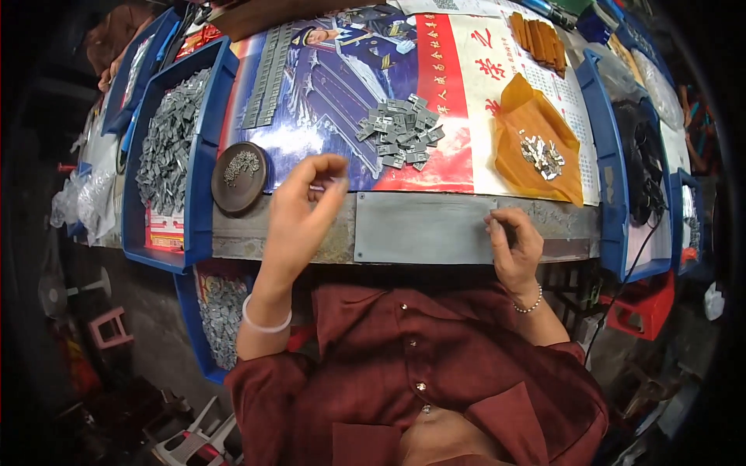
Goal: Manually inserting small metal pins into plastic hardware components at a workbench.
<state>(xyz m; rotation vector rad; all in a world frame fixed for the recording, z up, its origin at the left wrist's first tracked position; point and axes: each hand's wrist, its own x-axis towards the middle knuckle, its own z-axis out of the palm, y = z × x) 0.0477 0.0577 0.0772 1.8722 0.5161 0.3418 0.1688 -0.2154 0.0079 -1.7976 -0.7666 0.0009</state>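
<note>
My left hand (305, 213) is raised over the table edge, between a round brown dish (220, 186) of tiny metal pieces (242, 165) and a flat grey plate (420, 229). Its fingers curl in toward the thumb, and the tips are slightly blurred. My right hand (519, 247) is at the plate's right end, with thumb and fingertips pinched together. Whatever either hand holds is too small or hidden to make out. Beyond the plate lies a loose pile of small grey metal parts (400, 132). Shiny silver pieces (542, 157) rest on an orange-brown paper sheet (509, 116).
At left stands a blue bin (203, 155) full of grey parts (175, 140); a lower blue bin (190, 311) holds more. Rows of grey strips (268, 78) lie on the poster-covered tabletop. A blue tray (610, 155) with black material is at right. Another person's hand (105, 78) shows far left.
</note>
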